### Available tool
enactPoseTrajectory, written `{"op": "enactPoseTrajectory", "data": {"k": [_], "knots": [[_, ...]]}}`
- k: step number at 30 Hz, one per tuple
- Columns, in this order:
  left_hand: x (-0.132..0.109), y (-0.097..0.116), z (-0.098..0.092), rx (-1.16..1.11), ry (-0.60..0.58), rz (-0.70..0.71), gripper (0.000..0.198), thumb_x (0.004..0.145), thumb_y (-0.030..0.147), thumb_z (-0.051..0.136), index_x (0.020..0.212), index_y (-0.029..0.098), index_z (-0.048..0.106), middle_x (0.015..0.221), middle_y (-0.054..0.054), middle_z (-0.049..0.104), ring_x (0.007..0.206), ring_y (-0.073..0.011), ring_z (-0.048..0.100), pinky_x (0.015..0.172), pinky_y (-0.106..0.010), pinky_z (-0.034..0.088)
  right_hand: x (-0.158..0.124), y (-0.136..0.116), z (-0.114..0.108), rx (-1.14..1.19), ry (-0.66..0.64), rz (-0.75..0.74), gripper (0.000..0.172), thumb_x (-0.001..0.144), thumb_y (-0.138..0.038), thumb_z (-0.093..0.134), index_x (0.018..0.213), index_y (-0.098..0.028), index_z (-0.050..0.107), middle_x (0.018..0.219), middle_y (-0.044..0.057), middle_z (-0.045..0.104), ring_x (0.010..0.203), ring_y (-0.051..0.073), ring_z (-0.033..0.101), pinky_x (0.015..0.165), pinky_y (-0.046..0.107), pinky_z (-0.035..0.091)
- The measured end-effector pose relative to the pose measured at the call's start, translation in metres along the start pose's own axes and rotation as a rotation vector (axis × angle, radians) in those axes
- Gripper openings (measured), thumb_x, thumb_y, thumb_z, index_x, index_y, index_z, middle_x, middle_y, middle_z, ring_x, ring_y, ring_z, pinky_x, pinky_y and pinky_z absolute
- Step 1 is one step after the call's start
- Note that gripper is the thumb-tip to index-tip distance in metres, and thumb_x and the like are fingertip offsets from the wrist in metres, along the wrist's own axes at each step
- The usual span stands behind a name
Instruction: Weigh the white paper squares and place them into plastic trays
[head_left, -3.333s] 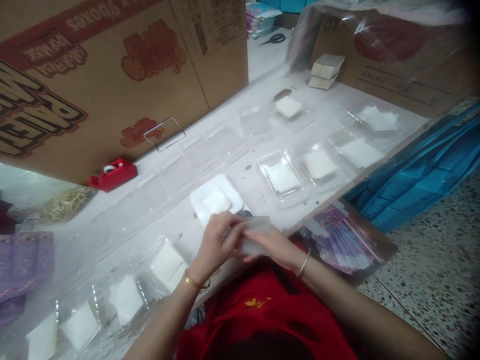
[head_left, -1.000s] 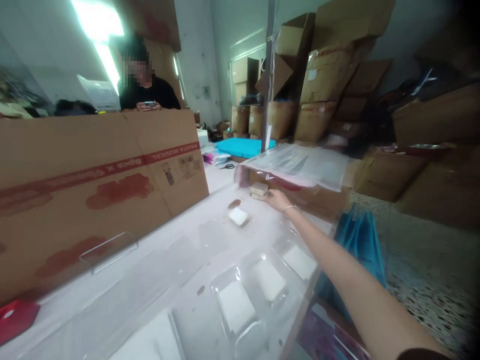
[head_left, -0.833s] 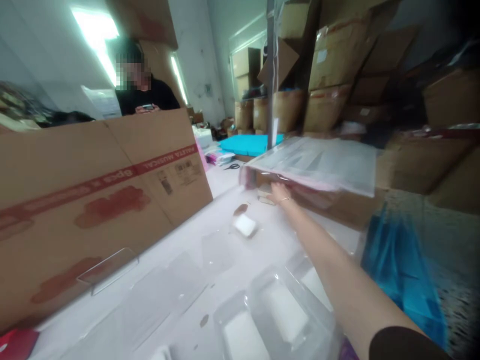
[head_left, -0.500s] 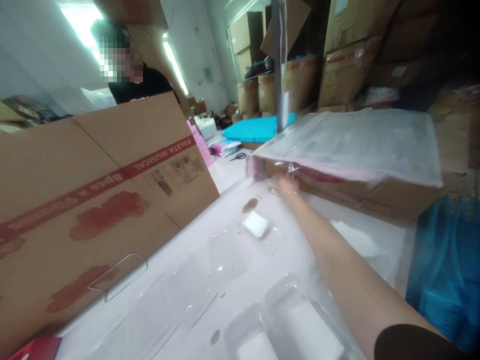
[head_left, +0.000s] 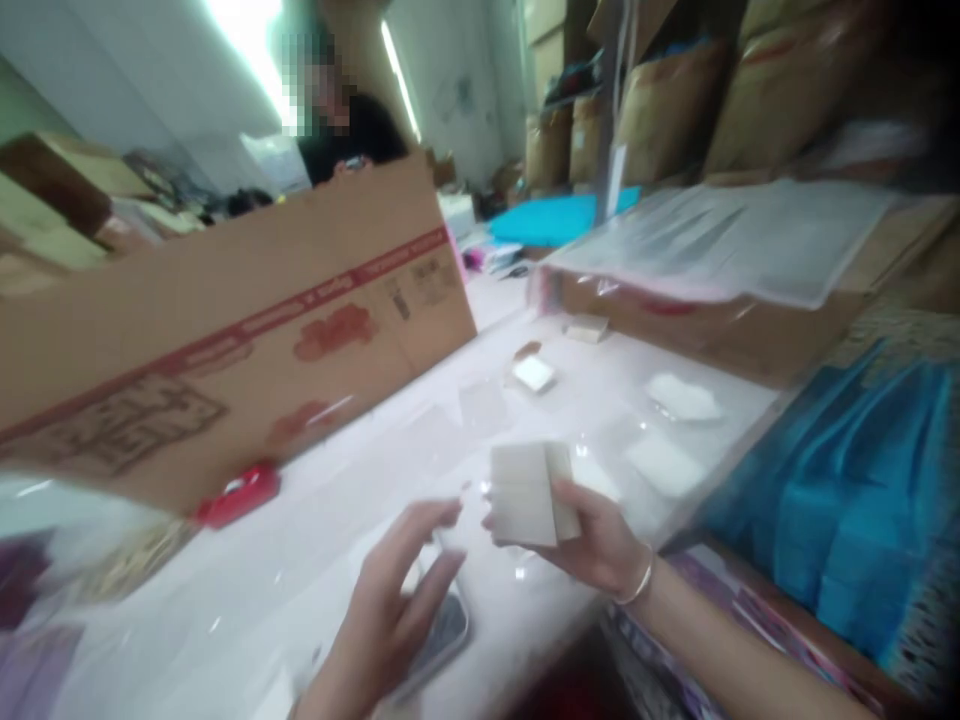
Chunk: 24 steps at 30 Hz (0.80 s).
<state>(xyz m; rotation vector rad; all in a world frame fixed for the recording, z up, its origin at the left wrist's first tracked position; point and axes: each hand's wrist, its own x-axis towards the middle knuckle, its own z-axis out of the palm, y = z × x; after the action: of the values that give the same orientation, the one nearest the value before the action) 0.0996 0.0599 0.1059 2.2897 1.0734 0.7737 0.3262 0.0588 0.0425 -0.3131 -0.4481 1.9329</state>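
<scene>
Pad stack (head_left: 529,492) in the right hand, above the worktop

Right hand (head_left: 600,545): fingers closed around the small white stack, which is held upright over the near part of the worktop (head_left: 337,520). Left hand (head_left: 390,610): fingers open and spread, holding nothing, just beside the stack but apart from it. Behind: loose white pads (head_left: 534,373) lying flat on the worktop; a red tape dispenser (head_left: 238,493) at the foot of a large cardboard box (head_left: 225,320); a blue bag (head_left: 862,480) at right (whole view blurred).
</scene>
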Motion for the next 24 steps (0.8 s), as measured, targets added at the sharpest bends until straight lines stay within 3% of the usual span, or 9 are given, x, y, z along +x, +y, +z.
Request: {"op": "enactPoseTrajectory", "data": {"k": [5, 9, 13, 16, 24], "knots": [[-0.049, 0.021, 0.007, 0.019, -0.103, 0.021, 0.003, 0.096, 0.022, 0.052, 0.095, 0.023, 0.054, 0.093, -0.003, 0.057, 0.09, -0.0177, 0.053, 0.083, -0.034, 0.043, -0.058, 0.095, 0.029, 0.179, -0.029, 0.22, 0.042, 0.075, -0.04, 0.075, 0.106, -0.013, 0.07, 0.091, 0.01, 0.076, 0.085, 0.026, 0.073, 0.087, 0.041, 0.055], [-0.11, 0.02, 0.01, -0.024, -0.093, -0.064, 0.013, 0.098, 0.021, 0.046, 0.085, 0.02, 0.048, 0.087, -0.002, 0.054, 0.086, -0.0166, 0.049, 0.083, -0.033, 0.039, -0.079, 0.139, 0.038, 0.13, 0.013, 0.298, 0.042, 0.072, -0.036, 0.078, 0.107, -0.014, 0.068, 0.087, 0.008, 0.076, 0.079, 0.025, 0.072, 0.084, 0.042, 0.056], [-0.167, 0.016, 0.009, -0.121, 0.0, -0.166, 0.015, 0.099, 0.023, 0.043, 0.085, 0.02, 0.046, 0.087, -0.003, 0.052, 0.085, -0.0168, 0.049, 0.081, -0.032, 0.04, -0.092, 0.165, 0.05, 0.08, -0.016, 0.353, 0.055, 0.072, -0.025, 0.075, 0.124, -0.019, 0.059, 0.103, 0.007, 0.074, 0.078, 0.022, 0.072, 0.078, 0.039, 0.058], [-0.198, 0.014, 0.01, -0.246, 0.036, -0.254, 0.016, 0.099, 0.027, 0.043, 0.085, 0.02, 0.047, 0.089, -0.005, 0.054, 0.086, -0.0177, 0.051, 0.083, -0.034, 0.042, -0.099, 0.178, 0.054, 0.078, -0.047, 0.455, 0.061, 0.071, -0.029, 0.074, 0.128, -0.019, 0.056, 0.104, 0.008, 0.073, 0.075, 0.023, 0.072, 0.075, 0.039, 0.058], [-0.238, 0.021, 0.011, -0.293, 0.033, -0.436, 0.012, 0.096, 0.03, 0.049, 0.09, 0.02, 0.053, 0.084, -0.003, 0.057, 0.081, -0.0172, 0.052, 0.079, -0.031, 0.043, -0.103, 0.192, 0.047, -0.055, -0.016, 0.68, 0.067, 0.068, -0.03, 0.073, 0.131, -0.021, 0.055, 0.099, 0.007, 0.073, 0.07, 0.023, 0.071, 0.073, 0.041, 0.057]]}}
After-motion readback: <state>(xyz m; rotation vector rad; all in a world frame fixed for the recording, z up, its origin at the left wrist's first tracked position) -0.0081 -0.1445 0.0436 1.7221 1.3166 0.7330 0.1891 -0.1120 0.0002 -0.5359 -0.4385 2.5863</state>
